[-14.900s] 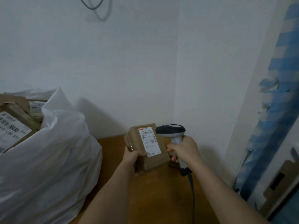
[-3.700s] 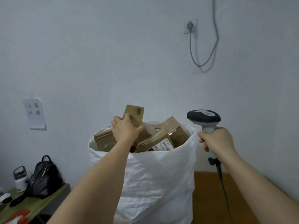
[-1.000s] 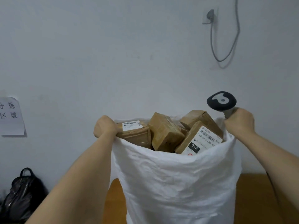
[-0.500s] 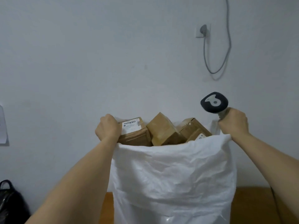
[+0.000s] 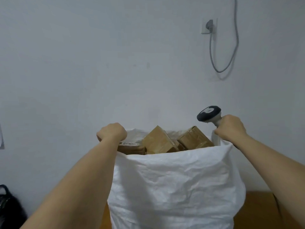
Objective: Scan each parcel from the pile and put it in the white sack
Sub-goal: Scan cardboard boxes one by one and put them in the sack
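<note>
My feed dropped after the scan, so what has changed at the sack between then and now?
The scanned parcel has gone from the left hand, which now grips the white sack rim. The right hand pinches the opposite rim, and the near edge has risen, hiding more of the brown parcels. The scanner stays in the right hand.

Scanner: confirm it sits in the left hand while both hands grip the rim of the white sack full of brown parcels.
Wrong hand. The head view shows the scanner in the right hand, not the left hand. The rest holds: both hands grip the rim of the white sack, which is full of brown parcels.
</note>
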